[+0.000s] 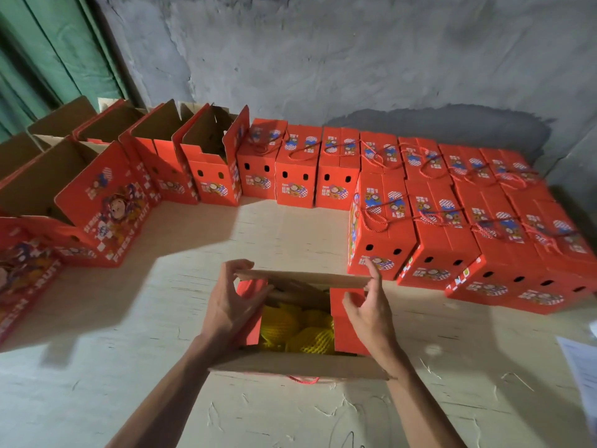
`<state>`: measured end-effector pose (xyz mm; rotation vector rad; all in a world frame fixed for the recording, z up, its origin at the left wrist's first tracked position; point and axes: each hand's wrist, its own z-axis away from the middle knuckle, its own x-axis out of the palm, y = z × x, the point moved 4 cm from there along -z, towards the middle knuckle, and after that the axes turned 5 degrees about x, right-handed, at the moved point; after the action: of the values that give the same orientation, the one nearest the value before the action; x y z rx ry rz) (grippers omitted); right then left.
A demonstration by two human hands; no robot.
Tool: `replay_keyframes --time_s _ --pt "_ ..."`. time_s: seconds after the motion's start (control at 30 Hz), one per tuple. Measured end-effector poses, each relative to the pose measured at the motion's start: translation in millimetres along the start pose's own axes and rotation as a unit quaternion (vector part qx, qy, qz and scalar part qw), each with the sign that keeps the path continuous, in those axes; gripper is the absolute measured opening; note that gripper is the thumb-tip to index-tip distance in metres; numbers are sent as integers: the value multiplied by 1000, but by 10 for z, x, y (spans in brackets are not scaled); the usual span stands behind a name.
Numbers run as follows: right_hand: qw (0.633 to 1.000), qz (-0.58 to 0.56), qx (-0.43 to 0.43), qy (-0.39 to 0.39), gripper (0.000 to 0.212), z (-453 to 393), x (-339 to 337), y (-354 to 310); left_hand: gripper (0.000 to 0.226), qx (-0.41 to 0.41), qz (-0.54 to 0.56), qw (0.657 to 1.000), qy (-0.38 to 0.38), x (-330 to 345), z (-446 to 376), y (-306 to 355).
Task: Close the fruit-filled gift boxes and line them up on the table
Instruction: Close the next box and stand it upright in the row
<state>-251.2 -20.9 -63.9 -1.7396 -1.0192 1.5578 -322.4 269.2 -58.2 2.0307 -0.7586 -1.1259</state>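
Box in hand: an open gift box (298, 321) sits on the tabletop (226, 240) right in front of the person, near the front edge, its top not yet closed.
Fruit: yellow net-wrapped fruit (297, 331) shows through the gap between the flaps.
Left hand: the left hand (231, 305) has its fingers curled over the far flap (303, 279) at its left end, thumb underneath, pinching it.
Right hand: the right hand (368, 305) pinches the same flap at its right corner, above the red side flap (347, 321).
Closed boxes: finished boxes (452, 221) stand in rows to the right and along the wall.
Open boxes: unclosed ones (135, 163) wait on the left.
Risk: pulling the far flap down before the side flaps are tucked could jam or crease it; uneven pressure may skew the lid; the near rope handle (303, 379) could get trapped.
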Motion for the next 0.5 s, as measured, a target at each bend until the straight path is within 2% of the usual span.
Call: replay_keyframes --time_s 0.07,0.17,0.33,0.4,0.5 --pt "999 -11 29 -11 65 -28 18 58 58 -4 -17 1000 -7 -11 39 -42" --pt "991 -95 79 -46 37 -36 37 166 57 8 -29 999 -22 -59 87 -75" --pt "989 -143 33 -14 24 3 -29 180 49 48 -43 998 -19 -82 173 -23" --pt "991 -132 7 -1 24 15 -62 185 45 57 -44 997 -21 -87 182 -24" --pt "995 -96 -11 -17 41 22 -75 217 36 19 -18 999 -39 -76 155 -52"
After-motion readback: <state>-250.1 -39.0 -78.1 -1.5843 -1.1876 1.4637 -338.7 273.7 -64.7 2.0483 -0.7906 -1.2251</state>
